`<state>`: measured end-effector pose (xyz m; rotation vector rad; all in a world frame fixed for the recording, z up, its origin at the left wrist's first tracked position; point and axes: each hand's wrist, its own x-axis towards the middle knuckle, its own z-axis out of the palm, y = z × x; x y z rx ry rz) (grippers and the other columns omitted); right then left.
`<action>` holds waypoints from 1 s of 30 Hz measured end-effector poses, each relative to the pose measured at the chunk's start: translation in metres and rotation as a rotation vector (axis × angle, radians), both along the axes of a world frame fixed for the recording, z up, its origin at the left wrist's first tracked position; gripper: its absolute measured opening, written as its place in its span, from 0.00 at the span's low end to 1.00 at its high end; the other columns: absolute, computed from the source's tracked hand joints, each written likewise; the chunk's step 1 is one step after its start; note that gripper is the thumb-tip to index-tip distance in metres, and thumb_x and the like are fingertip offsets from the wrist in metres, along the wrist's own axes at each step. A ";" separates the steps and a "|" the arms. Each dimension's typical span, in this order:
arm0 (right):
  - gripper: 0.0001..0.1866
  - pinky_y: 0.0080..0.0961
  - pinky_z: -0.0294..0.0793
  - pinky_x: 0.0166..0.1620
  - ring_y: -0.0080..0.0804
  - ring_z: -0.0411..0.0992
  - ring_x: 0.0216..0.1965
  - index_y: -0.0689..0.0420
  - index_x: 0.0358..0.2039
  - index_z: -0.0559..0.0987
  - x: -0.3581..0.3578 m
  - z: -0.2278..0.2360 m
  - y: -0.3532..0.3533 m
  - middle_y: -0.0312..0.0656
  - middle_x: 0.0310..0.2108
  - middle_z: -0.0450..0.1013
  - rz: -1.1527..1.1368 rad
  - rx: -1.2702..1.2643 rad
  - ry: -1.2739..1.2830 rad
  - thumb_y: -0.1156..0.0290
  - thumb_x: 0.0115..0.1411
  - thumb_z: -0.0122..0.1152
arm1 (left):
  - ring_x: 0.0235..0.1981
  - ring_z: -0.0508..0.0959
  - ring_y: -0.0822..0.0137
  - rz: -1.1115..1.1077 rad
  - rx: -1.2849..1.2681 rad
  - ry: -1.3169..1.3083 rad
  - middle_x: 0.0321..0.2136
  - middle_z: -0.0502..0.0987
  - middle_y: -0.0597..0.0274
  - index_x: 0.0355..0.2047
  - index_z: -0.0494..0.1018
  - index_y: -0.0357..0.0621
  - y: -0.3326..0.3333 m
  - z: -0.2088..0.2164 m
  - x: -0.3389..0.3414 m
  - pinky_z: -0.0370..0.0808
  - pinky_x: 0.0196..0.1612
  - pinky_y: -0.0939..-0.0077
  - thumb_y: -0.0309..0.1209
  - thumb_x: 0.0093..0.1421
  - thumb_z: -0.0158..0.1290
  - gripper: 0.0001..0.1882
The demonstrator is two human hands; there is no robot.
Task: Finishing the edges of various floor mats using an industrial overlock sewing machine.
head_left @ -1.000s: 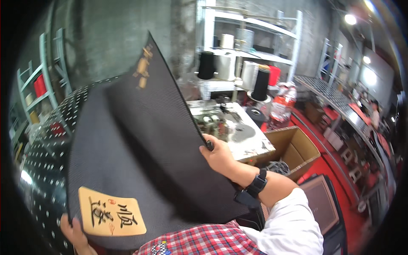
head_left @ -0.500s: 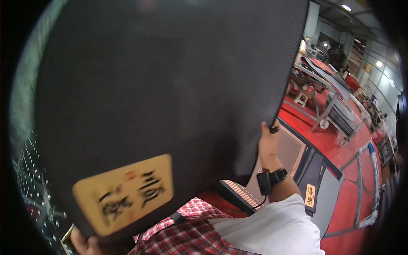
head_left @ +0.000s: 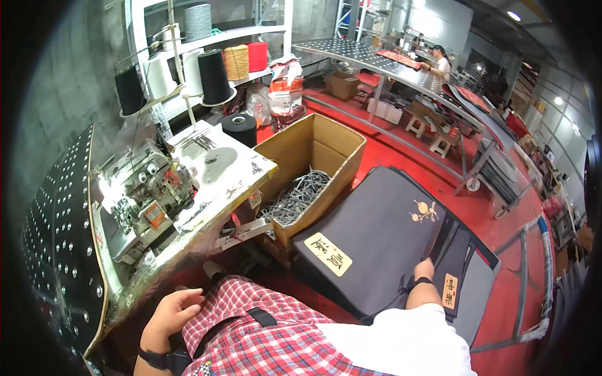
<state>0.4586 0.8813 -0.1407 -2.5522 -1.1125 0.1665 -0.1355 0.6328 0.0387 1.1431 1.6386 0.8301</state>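
A dark grey floor mat [head_left: 370,232] lies on top of a stack of mats to my right. It has a tan patch with dark writing near one corner and a tan floral motif near the far end. My right hand [head_left: 424,269] is closed at the mat's right edge, its fingertips partly hidden. My left hand [head_left: 175,311] hovers in front of my checked apron [head_left: 251,301], holding nothing, its fingers bent and apart. More mats [head_left: 480,282], one with a tan patch, stick out beside the stack.
A sewing machine [head_left: 147,188] sits on a white worktable [head_left: 229,178] at left, below thread cones [head_left: 215,75]. A cardboard box [head_left: 342,135] of grey strips stands between table and stack. A studded black board [head_left: 63,250] is far left. Another person [head_left: 441,64] works at a long metal table [head_left: 351,50].
The mat that was raised in front of me now lies on the stack at right. My left hand has let go of it, while my right hand has come down with its edge.
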 end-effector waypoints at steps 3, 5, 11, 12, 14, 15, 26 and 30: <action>0.13 0.35 0.68 0.41 0.46 0.68 0.40 0.61 0.33 0.75 -0.027 -0.046 0.023 0.54 0.35 0.69 0.313 -0.359 0.017 0.74 0.47 0.46 | 0.35 0.72 0.72 0.239 0.028 0.063 0.33 0.73 0.58 0.42 0.67 0.37 -0.036 -0.018 -0.022 0.69 0.40 0.79 0.19 0.47 0.49 0.18; 0.13 0.34 0.68 0.41 0.47 0.68 0.39 0.60 0.33 0.75 -0.119 -0.034 0.026 0.53 0.35 0.69 0.518 -0.446 0.076 0.76 0.46 0.46 | 0.35 0.72 0.72 0.416 0.023 0.097 0.33 0.73 0.58 0.41 0.67 0.37 -0.084 -0.031 -0.040 0.69 0.39 0.79 0.19 0.47 0.48 0.18; 0.18 0.35 0.66 0.44 0.46 0.66 0.43 0.61 0.34 0.75 -0.271 -0.106 0.006 0.52 0.40 0.68 1.305 -0.799 -0.239 0.62 0.50 0.44 | 0.33 0.73 0.71 0.930 0.080 0.555 0.31 0.74 0.59 0.35 0.71 0.38 -0.221 -0.028 -0.058 0.69 0.37 0.80 0.28 0.50 0.51 0.12; 0.18 0.36 0.67 0.43 0.44 0.67 0.43 0.60 0.35 0.75 -0.292 -0.083 -0.008 0.50 0.38 0.69 1.496 -0.804 -0.342 0.62 0.52 0.42 | 0.33 0.74 0.69 0.991 0.094 0.648 0.32 0.74 0.57 0.36 0.71 0.39 -0.253 -0.031 -0.053 0.69 0.37 0.79 0.31 0.51 0.50 0.12; 0.18 0.36 0.67 0.43 0.44 0.67 0.42 0.60 0.35 0.75 -0.319 -0.065 -0.018 0.50 0.37 0.69 1.634 -0.682 -0.207 0.62 0.52 0.42 | 0.35 0.72 0.60 1.064 0.067 0.877 0.33 0.73 0.56 0.35 0.72 0.43 -0.303 -0.039 -0.063 0.69 0.38 0.73 0.33 0.50 0.49 0.12; 0.18 0.36 0.67 0.43 0.44 0.67 0.42 0.60 0.35 0.75 -0.341 -0.055 -0.021 0.50 0.37 0.69 1.688 -0.640 -0.128 0.62 0.52 0.42 | 0.35 0.72 0.57 1.071 0.079 0.973 0.33 0.73 0.56 0.34 0.72 0.44 -0.328 -0.031 -0.062 0.68 0.39 0.70 0.33 0.49 0.49 0.12; 0.18 0.35 0.67 0.41 0.45 0.68 0.39 0.61 0.34 0.74 -0.528 -0.015 -0.076 0.51 0.34 0.70 2.169 -0.624 0.056 0.60 0.52 0.43 | 0.45 0.65 0.57 2.340 -1.599 1.215 0.38 0.71 0.60 0.35 0.72 0.50 -0.556 0.041 0.155 0.56 0.49 0.53 0.34 0.47 0.46 0.13; 0.18 0.35 0.67 0.40 0.45 0.68 0.38 0.61 0.34 0.74 -0.548 -0.013 -0.087 0.51 0.33 0.70 2.184 -0.624 0.065 0.60 0.52 0.44 | 0.52 0.59 0.57 2.713 -1.666 0.547 0.45 0.66 0.61 0.42 0.67 0.49 -0.579 0.041 0.196 0.48 0.54 0.52 0.34 0.54 0.38 0.16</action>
